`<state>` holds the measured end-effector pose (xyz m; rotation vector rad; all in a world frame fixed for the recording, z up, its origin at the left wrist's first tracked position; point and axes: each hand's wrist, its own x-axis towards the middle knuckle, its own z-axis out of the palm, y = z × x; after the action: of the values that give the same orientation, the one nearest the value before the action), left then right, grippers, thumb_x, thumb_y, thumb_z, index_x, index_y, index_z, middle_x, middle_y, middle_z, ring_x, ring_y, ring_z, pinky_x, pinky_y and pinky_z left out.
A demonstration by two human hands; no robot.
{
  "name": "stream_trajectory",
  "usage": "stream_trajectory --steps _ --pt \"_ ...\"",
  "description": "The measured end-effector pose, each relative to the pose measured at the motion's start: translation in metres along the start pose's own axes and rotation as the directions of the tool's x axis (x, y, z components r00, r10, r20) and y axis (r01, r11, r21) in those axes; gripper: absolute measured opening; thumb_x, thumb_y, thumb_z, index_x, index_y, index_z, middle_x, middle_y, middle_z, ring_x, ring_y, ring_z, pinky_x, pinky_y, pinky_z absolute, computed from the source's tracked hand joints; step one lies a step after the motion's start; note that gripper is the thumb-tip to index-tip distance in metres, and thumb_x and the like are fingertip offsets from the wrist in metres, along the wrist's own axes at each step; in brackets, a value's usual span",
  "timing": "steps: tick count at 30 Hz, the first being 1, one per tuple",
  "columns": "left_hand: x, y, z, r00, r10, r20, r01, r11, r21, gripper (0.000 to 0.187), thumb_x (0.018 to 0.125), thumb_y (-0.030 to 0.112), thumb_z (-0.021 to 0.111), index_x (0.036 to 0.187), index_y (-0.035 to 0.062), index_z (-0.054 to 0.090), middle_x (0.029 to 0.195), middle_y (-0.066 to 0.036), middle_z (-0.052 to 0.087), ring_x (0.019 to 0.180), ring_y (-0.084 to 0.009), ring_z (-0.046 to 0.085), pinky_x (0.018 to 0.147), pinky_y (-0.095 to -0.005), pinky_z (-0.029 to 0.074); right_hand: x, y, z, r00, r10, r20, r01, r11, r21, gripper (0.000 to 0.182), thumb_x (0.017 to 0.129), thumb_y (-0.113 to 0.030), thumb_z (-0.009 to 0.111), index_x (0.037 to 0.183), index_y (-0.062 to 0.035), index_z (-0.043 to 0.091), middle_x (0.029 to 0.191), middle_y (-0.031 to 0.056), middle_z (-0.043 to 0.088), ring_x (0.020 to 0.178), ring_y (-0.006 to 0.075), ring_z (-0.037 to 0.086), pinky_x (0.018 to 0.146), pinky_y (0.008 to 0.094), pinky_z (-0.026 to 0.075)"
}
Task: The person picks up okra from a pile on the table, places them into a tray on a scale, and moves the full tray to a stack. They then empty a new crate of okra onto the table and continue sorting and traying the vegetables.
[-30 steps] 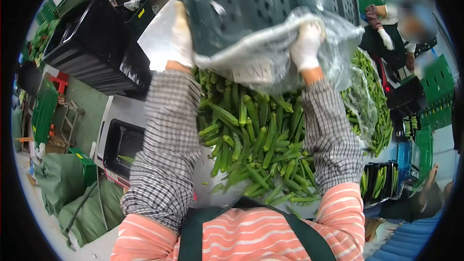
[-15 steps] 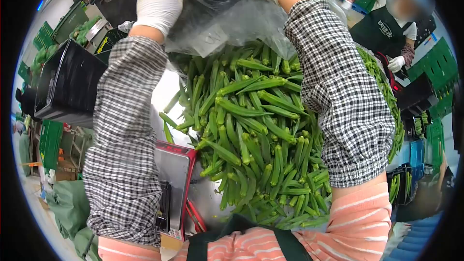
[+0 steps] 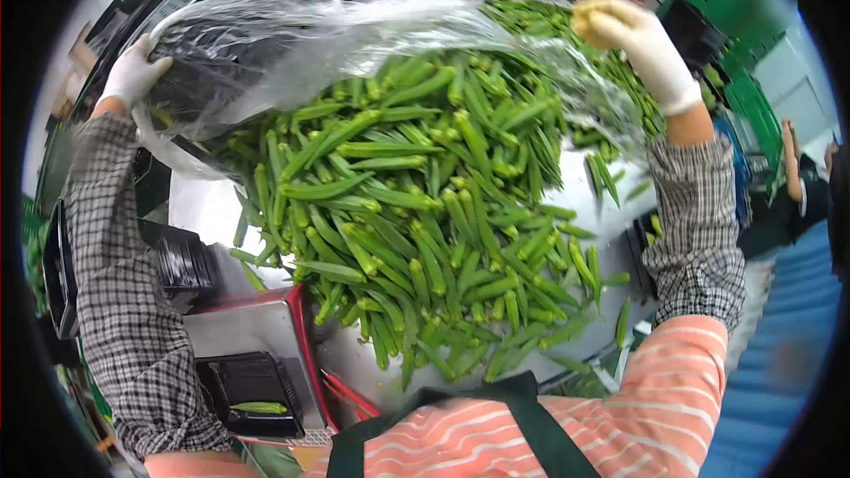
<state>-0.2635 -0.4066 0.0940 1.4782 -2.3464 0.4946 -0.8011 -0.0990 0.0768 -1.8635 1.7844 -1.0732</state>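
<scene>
A large heap of green okra [image 3: 416,212] spreads over the metal table in front of me. Along its far side lies a clear plastic bag [image 3: 266,44], crumpled and partly draped over the pods. At the far left, my left hand [image 3: 133,75], in a white glove, is closed on the bag's edge. My right hand [image 3: 624,31], also gloved, is raised at the far right with its fingers curled in. The bag's right part passes close below it; whether those fingers hold anything is hidden.
A red-framed scale [image 3: 301,327] at the near left carries a black tray [image 3: 252,389] with an okra pod in it. Red-handled scissors [image 3: 350,394] lie beside it. Stacked black trays [image 3: 177,257] stand left. More okra [image 3: 531,18] lies beyond the bag; people work around.
My hands have moved wide apart, left hand leftward and right hand rightward. The bag is stretched lower across the heap's far side, more okra is exposed, and my view has shifted.
</scene>
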Motion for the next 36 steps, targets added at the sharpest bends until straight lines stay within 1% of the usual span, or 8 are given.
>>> stream_trajectory --steps 2,4,12,14,20,28,33,36 --pt "0.008 -0.045 0.022 0.94 0.124 -0.318 -0.088 0.988 0.126 0.063 0.074 0.039 0.068 0.121 0.0001 0.053 0.108 -0.023 0.062 0.106 -0.0313 0.059 0.092 -0.0363 0.043 -0.076 0.01 -0.004 0.977 0.213 -0.016 -0.212 0.975 0.061 0.032 0.092 -0.023 0.052 0.112 0.001 0.06 0.098 0.006 0.066 0.089 0.0103 0.061 0.079 0.0235 0.047" --pt "-0.005 -0.009 -0.028 0.995 -0.036 -0.096 0.042 0.997 0.063 0.07 0.082 0.032 0.065 0.134 -0.0071 0.038 0.135 -0.024 0.044 0.128 -0.0317 0.041 0.106 -0.0333 0.032 -0.148 0.031 0.0 0.912 0.411 0.011 -0.408 0.903 0.132 0.031 0.092 -0.023 0.053 0.11 0.0011 0.06 0.097 0.0055 0.066 0.086 0.0095 0.06 0.078 0.024 0.047" --pt "-0.113 0.153 -0.164 0.964 0.117 -0.238 -0.194 0.924 -0.331 0.055 0.08 0.034 0.067 0.118 -0.0031 0.056 0.115 -0.019 0.061 0.106 -0.0276 0.058 0.094 -0.0324 0.042 -0.378 0.028 0.068 0.718 0.696 -0.017 -0.685 0.71 0.163 0.024 0.087 -0.016 0.055 0.105 -0.0007 0.061 0.092 0.0043 0.066 0.08 0.0088 0.059 0.07 0.022 0.046" --pt "-0.123 0.139 -0.137 0.915 0.322 -0.242 -0.394 0.589 -0.706 0.053 0.085 0.03 0.063 0.125 -0.0025 0.05 0.123 -0.016 0.057 0.113 -0.0241 0.053 0.098 -0.0299 0.039 -0.423 0.042 0.09 0.628 0.768 -0.126 -0.735 0.638 0.23 0.024 0.087 -0.016 0.055 0.104 0.0004 0.061 0.089 0.0031 0.065 0.078 0.0079 0.058 0.068 0.0214 0.045" --pt "-0.262 0.256 -0.115 0.967 -0.003 -0.255 -0.233 0.398 -0.887 0.034 0.084 0.018 0.067 0.112 -0.0019 0.063 0.108 -0.01 0.065 0.094 -0.0124 0.062 0.083 -0.0227 0.046 -0.516 0.087 0.136 0.605 0.675 -0.423 -0.733 0.679 0.036 0.026 0.083 -0.016 0.061 0.103 0.0006 0.062 0.091 0.0127 0.066 0.083 0.0192 0.063 0.075 0.0286 0.048" --pt "-0.413 0.344 -0.044 0.949 0.313 0.024 -0.139 0.488 -0.862 0.028 0.075 0.013 0.072 0.1 0.0031 0.064 0.102 -0.015 0.065 0.095 -0.0284 0.063 0.085 -0.0348 0.05 -0.484 0.131 0.13 0.593 0.612 -0.523 -0.804 0.417 -0.424 0.04 0.077 -0.022 0.066 0.11 -0.0014 0.059 0.102 0.0204 0.061 0.095 0.0377 0.059 0.081 0.0404 0.048" --pt "-0.453 0.442 -0.014 0.799 0.573 -0.181 -0.425 0.325 -0.845 0.023 0.073 0.011 0.069 0.093 0.0036 0.063 0.094 -0.013 0.064 0.086 -0.0304 0.061 0.075 -0.0391 0.049 -0.498 0.126 0.113 0.666 0.615 -0.423 -0.677 0.736 0.003 0.022 0.075 -0.011 0.062 0.094 -0.0004 0.058 0.078 0.0112 0.062 0.068 0.0223 0.059 0.066 0.0318 0.048" --pt "-0.465 0.51 0.007 0.47 0.878 -0.09 -0.561 0.218 -0.798 0.027 0.076 0.013 0.057 0.099 -0.0002 0.059 0.094 -0.014 0.062 0.088 -0.0292 0.059 0.08 -0.0379 0.047 -0.489 0.074 0.131 0.734 0.642 -0.22 -0.628 0.765 0.14 0.023 0.074 -0.007 0.065 0.095 -0.0012 0.057 0.078 0.0065 0.058 0.066 0.0146 0.055 0.063 0.0275 0.047"
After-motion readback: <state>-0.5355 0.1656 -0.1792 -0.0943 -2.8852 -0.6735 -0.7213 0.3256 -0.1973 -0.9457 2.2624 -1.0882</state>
